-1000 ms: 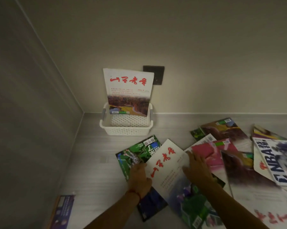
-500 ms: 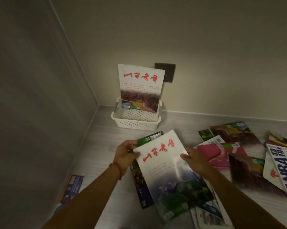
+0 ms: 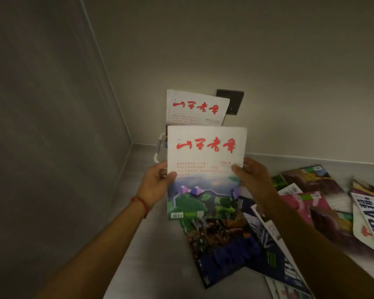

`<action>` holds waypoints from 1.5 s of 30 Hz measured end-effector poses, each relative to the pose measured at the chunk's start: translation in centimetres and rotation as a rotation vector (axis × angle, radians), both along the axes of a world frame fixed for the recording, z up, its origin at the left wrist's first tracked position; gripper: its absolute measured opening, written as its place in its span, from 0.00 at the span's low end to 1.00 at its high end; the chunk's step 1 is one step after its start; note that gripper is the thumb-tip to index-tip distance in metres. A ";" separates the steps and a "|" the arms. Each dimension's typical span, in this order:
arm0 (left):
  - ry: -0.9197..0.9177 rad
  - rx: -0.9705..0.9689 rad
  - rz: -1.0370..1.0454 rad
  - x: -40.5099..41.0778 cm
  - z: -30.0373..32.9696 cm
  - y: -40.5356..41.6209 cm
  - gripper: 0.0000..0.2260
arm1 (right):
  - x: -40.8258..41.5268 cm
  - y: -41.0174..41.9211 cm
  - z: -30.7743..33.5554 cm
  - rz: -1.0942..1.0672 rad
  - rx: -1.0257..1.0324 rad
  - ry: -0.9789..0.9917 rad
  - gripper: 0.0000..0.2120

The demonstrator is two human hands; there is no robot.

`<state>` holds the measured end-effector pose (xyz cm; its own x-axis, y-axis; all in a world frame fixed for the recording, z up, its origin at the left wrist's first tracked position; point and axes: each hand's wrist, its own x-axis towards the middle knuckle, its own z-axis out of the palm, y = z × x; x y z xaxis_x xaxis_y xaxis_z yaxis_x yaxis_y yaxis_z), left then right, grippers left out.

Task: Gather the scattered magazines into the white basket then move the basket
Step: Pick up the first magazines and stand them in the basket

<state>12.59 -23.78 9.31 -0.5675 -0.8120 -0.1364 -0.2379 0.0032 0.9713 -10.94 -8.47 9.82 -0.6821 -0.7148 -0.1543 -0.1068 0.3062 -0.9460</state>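
Observation:
I hold a white magazine with red calligraphy and a green landscape cover (image 3: 205, 169) upright in the air with both hands. My left hand (image 3: 158, 182) grips its left edge, thumb on the cover. My right hand (image 3: 250, 178) grips its right edge. Behind it stands a similar white magazine (image 3: 194, 107) in the white basket (image 3: 158, 152), which is almost wholly hidden; only its left rim and handle show. Several magazines lie scattered on the grey floor: a dark blue one (image 3: 222, 249) below the held one, a pink one (image 3: 304, 203), and an NBA one (image 3: 373, 221) at the right.
The basket sits in the corner between a grey left wall (image 3: 52, 126) and a beige back wall with a dark socket plate (image 3: 233, 102). Bare grey floor (image 3: 151, 244) lies left of the scattered pile.
Both hands lifted the white red-lettered magazine off the pile, turned it upright, and brought it up in front of the basket. The view shifted closer to the corner.

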 end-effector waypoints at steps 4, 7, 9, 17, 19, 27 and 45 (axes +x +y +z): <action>0.077 -0.196 0.054 -2.9 4.5 -6.4 0.10 | -1.3 -5.6 4.4 -0.136 -0.032 0.218 0.07; -0.045 -0.381 0.118 -5.3 6.2 -10.5 0.08 | -2.5 -9.7 6.1 -0.222 -0.053 0.277 0.09; -0.172 -0.477 0.181 -6.6 6.3 -12.4 0.10 | -3.3 -11.9 6.0 -0.223 -0.005 0.326 0.12; -0.288 -0.208 0.351 -9.8 2.0 -15.7 0.11 | -5.1 -16.6 1.8 -0.257 0.105 0.241 0.12; -0.267 -0.138 0.367 -10.3 1.0 -16.2 0.12 | -5.2 -17.4 0.9 -0.276 0.125 0.245 0.12; -0.255 -0.156 0.288 -11.8 -0.8 -17.2 0.17 | -5.8 -19.1 -0.9 -0.325 0.184 0.339 0.13; -0.267 -0.197 0.273 -11.8 -1.6 -16.7 0.15 | -5.9 -17.6 -0.4 -0.167 0.219 0.536 0.13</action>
